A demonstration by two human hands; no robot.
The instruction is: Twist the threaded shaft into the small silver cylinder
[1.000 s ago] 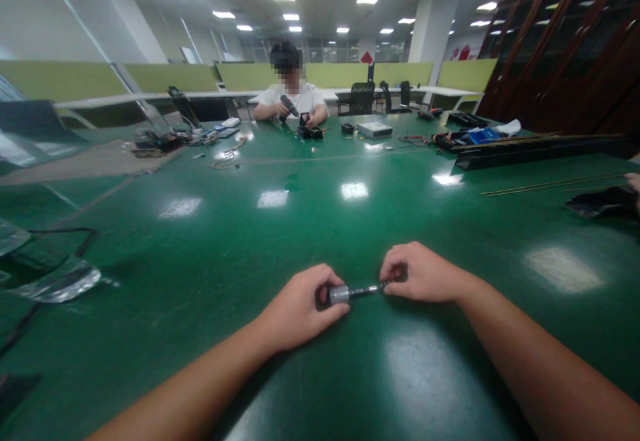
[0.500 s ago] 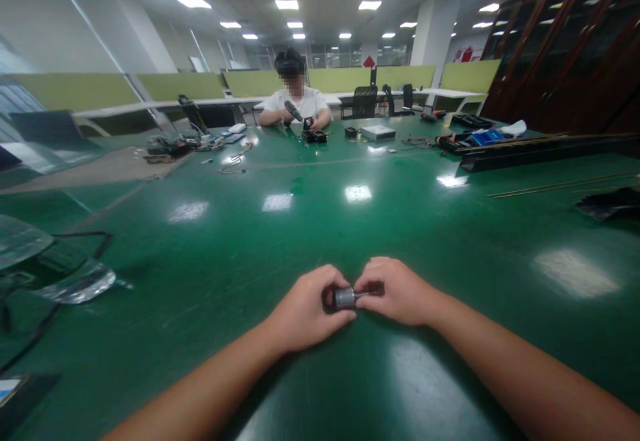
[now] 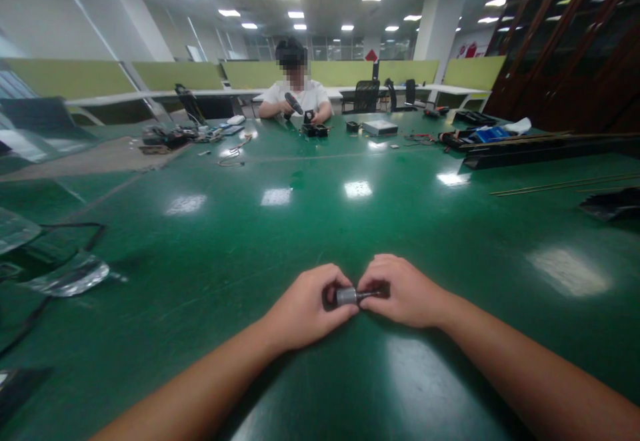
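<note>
Between the thumb and fingers of my left hand is a short grey metal cylinder with a dark end; its exact kind is unclear. A thin dark shaft sticks out of it to the right. The fingertips of my right hand pinch this shaft close beside the cylinder, and part of it is hidden by them. Both hands are low over the green tabletop, almost touching each other.
Across the table a person in a white shirt holds a dark power tool over black parts. Clear plastic and a black cable lie at left. Thin rods and a black bag are at right.
My right hand has moved left along the shaft, from its far end to beside the cylinder. My left hand keeps its hold. A hand at the right edge has gone from view.
</note>
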